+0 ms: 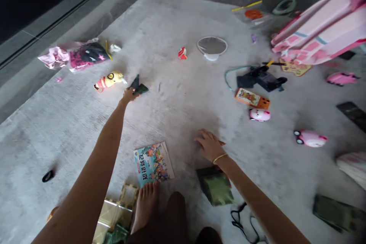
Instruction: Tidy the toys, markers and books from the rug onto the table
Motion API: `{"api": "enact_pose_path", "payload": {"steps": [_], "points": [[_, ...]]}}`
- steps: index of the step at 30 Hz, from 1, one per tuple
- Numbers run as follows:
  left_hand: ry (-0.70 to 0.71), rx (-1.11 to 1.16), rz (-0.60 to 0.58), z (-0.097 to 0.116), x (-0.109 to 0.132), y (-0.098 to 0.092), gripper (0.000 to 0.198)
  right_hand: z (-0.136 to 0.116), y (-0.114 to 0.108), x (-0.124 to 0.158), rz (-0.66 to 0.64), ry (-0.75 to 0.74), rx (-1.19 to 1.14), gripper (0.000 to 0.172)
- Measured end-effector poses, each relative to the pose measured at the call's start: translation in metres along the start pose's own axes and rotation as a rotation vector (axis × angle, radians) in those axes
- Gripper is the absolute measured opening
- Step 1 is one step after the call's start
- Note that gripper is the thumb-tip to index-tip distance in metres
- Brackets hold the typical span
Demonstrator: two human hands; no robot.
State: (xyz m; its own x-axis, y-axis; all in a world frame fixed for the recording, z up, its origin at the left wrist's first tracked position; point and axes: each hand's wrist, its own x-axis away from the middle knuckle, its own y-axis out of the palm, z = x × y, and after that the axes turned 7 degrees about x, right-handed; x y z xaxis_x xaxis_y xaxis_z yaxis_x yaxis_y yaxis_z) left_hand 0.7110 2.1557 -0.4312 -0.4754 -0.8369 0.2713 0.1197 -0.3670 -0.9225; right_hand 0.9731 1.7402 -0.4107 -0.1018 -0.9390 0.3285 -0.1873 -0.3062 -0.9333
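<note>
My left arm stretches far forward over the grey rug point(177, 103). My left hand point(129, 94) closes on dark green tiles point(137, 87) lying beside a yellow toy figure point(108, 81). Nearer to me, my right hand point(209, 144) rests flat on the rug with its fingers spread; a gold bangle is on the wrist, and a small orange-brown edge shows under the fingers. A dark green square tile point(215, 186) lies just below that wrist. A colourful children's book point(153, 164) lies by my bare foot point(146, 202).
Toys lie scattered: a pink piggy toy point(259, 114), a pink car point(310, 138), an orange card box point(252, 98), a black gadget with a teal cord point(260, 77), a round mirror point(212, 47), a pink playhouse point(320, 30), plastic bags point(77, 55) and clear tiles point(117, 217).
</note>
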Motion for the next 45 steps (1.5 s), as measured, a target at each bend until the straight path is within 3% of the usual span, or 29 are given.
{"api": "enact_pose_path", "payload": {"steps": [3, 7, 11, 16, 19, 25, 29, 32, 35, 37, 41, 45], "points": [[0.121, -0.065, -0.030, 0.023, 0.015, 0.022, 0.048, -0.011, -0.003, -0.003, -0.038, 0.060, -0.022, 0.040], [0.449, -0.106, -0.158, 0.053, 0.049, 0.049, 0.043, -0.023, 0.008, 0.001, -0.010, 0.072, -0.076, 0.040], [0.633, -0.113, -0.167, 0.059, 0.049, 0.045, 0.041, -0.028, 0.025, 0.010, 0.055, 0.051, -0.138, 0.037], [0.621, -0.140, -0.024, 0.053, 0.002, 0.011, 0.038, -0.029, 0.036, 0.013, 0.127, 0.055, -0.185, 0.037], [0.587, -0.162, 0.034, 0.065, -0.012, 0.010, 0.036, -0.032, 0.040, 0.012, 0.154, 0.083, -0.184, 0.037], [0.530, -0.185, 0.006, 0.103, -0.007, 0.032, 0.034, -0.029, 0.049, 0.015, 0.204, 0.004, -0.171, 0.035], [0.464, -0.192, -0.033, 0.106, 0.022, 0.048, 0.030, -0.028, 0.054, 0.013, 0.266, -0.039, -0.157, 0.032], [0.468, -0.169, -0.042, 0.087, 0.067, 0.065, 0.040, -0.036, 0.053, 0.010, 0.272, -0.047, -0.141, 0.033], [0.466, -0.085, 0.010, 0.043, 0.123, 0.079, 0.053, -0.049, 0.047, 0.007, 0.233, -0.080, -0.140, 0.034], [0.309, 0.062, 0.142, 0.001, 0.155, 0.082, 0.050, -0.058, 0.043, 0.005, 0.211, -0.099, -0.148, 0.035], [-0.217, 0.221, 0.385, -0.082, 0.202, 0.073, 0.051, -0.069, 0.047, 0.000, 0.193, -0.180, -0.178, 0.036], [-0.395, 0.179, 0.422, -0.135, 0.253, 0.059, 0.053, -0.072, 0.065, -0.004, 0.193, -0.250, -0.221, 0.034]]}}
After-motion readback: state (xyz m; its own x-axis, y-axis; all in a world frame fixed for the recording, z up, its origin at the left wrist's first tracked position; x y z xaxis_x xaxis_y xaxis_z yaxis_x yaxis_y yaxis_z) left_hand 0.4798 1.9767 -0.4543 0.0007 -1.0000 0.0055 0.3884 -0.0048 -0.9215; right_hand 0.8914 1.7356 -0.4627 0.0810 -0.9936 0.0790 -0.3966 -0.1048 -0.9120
